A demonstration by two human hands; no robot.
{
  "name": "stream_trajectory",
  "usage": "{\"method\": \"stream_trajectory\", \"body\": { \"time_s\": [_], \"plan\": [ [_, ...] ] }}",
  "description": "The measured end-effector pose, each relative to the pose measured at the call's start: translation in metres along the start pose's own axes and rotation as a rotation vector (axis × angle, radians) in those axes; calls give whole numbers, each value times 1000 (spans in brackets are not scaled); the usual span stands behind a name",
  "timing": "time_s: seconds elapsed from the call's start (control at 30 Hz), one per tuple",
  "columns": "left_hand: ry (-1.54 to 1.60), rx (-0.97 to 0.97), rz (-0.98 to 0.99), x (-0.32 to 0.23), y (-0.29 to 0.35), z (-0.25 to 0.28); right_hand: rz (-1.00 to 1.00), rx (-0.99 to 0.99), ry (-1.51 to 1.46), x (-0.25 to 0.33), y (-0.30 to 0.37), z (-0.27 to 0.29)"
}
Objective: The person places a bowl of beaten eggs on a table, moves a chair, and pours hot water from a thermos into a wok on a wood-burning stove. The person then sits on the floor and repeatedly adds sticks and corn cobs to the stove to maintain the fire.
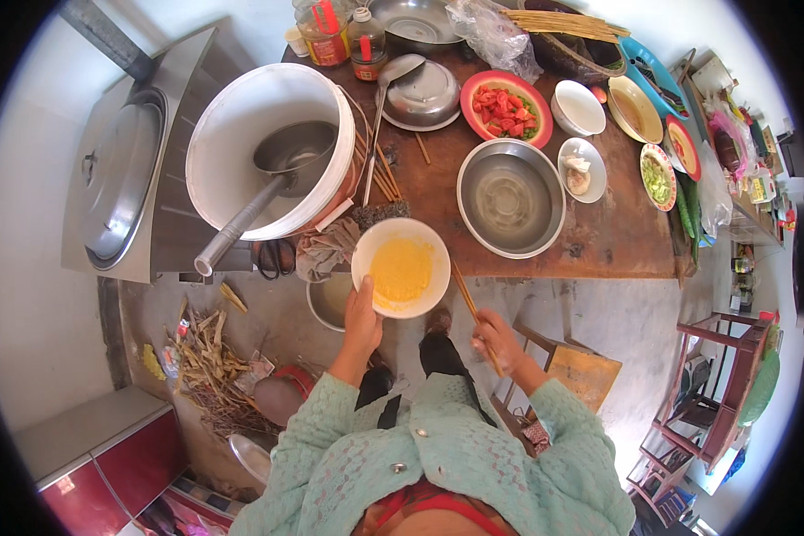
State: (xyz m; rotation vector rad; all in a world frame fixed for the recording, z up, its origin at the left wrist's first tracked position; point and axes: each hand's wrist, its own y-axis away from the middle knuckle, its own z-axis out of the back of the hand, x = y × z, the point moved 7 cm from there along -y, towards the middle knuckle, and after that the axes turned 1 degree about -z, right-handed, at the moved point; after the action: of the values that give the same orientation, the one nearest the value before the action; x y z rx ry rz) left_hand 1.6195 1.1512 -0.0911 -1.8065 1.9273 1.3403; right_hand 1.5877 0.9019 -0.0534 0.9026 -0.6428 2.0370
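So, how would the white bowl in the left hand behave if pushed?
The white bowl is probably stiff: its wall looks hard. The yellow mixture inside looks wet and may slosh. Held at one side by the left hand, the bowl might tip.

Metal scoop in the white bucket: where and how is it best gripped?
The metal scoop is probably best gripped near the outer end of its handle, palm over it, from the person's side: the long, straight handle slants out over the near rim of the white bucket. The left hand is nearer but holds the white bowl.
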Motion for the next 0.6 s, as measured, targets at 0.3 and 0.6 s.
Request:
{"method": "stream_trajectory", "body": {
  "time_s": [0.3,0.6],
  "plan": [
    [-74,-80,-86,-10,-96,-54,-432,-736,-691,-18,48,63],
    [-169,-305,-42,-4,-159,-62,-500,-976,-1000,-50,88,79]
  ]
}}
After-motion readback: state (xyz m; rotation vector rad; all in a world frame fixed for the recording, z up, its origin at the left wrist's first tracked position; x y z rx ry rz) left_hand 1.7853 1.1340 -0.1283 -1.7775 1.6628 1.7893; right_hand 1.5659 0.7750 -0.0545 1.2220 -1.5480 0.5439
